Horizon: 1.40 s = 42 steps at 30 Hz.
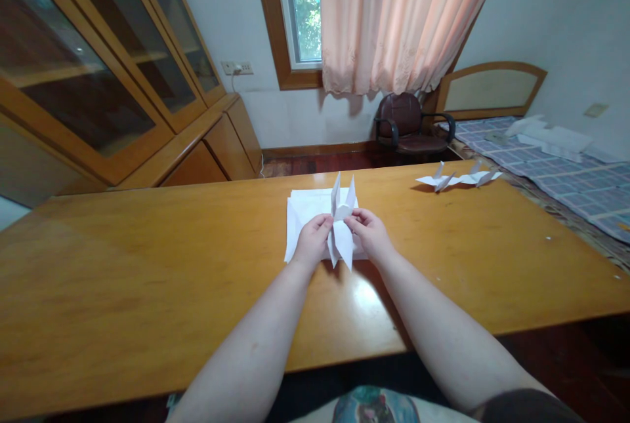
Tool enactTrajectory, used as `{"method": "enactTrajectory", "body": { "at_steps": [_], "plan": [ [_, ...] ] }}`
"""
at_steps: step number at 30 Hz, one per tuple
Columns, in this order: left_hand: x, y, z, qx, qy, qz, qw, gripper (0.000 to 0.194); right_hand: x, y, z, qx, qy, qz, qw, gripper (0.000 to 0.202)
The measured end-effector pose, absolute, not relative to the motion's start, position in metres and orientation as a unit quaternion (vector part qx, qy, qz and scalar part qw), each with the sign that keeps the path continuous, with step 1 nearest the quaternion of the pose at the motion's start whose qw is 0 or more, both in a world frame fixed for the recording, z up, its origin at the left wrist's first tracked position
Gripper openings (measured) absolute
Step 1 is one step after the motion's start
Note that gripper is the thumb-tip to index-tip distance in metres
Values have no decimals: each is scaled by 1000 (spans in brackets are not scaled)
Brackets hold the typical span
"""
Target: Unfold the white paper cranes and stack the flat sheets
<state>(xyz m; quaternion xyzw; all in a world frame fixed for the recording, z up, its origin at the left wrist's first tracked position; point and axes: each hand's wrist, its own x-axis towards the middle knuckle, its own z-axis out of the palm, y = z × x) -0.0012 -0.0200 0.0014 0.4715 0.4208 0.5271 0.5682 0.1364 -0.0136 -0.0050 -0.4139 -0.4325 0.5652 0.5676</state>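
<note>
Both forearms (263,334) reached forward, converging.
Left hand (314,239) and right hand (372,234) (both bare) faced each other, each curled in a pinch.

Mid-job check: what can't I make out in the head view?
Head view throughout:
Paper stack: middle hidden by the folded white paper, left hand and right hand.
Folded white paper: far side turned away.
Maroon office chair: base behind the desk.
White specks: too small to identify.
Bed: cut off by right edge.
</note>
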Motion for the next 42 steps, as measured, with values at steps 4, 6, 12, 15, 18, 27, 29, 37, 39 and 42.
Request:
{"method": "enactTrajectory", "body": {
  "at_steps": [4, 6, 12, 15, 18, 27, 29, 37, 39, 42],
  "plan": [
    [-2, -19, 1, 461, 427, 529, 571, 30, 137, -9, -13, -425, -451, 497, 608, 39],
    [-2, -18, 1, 477, 440, 538, 538, 29, 138, -11, -14, -439, -482, 455, 607, 35],
    [-1, -18, 1, 497, 427, 570, 496, 22, 135, -22, -5, -374, -581, 491, 531, 36],
    [-1, -19, 1, 509, 410, 562, 506, 22, 133, -25, -2, -381, -585, 480, 531, 45],
    [-1, -21, 3, 515, 396, 564, 510, 23, 133, -25, -1, -369, -553, 508, 548, 35],
    [0, -15, -3, 479, 431, 565, 515, 25, 135, -17, -1, -407, -405, 542, 613, 40],
    [0, -13, -5, 482, 441, 571, 498, 22, 134, -17, -1, -422, -411, 525, 614, 35],
    [-3, -24, 0, 651, 501, 487, 296, 34, 133, -19, -1, -431, -455, 474, 619, 26],
    [-4, -26, 2, 679, 502, 466, 265, 32, 133, -19, -2, -432, -470, 451, 624, 23],
    [-6, -27, 3, 709, 496, 442, 237, 23, 133, -20, -4, -433, -495, 424, 622, 21]
  ]
}}
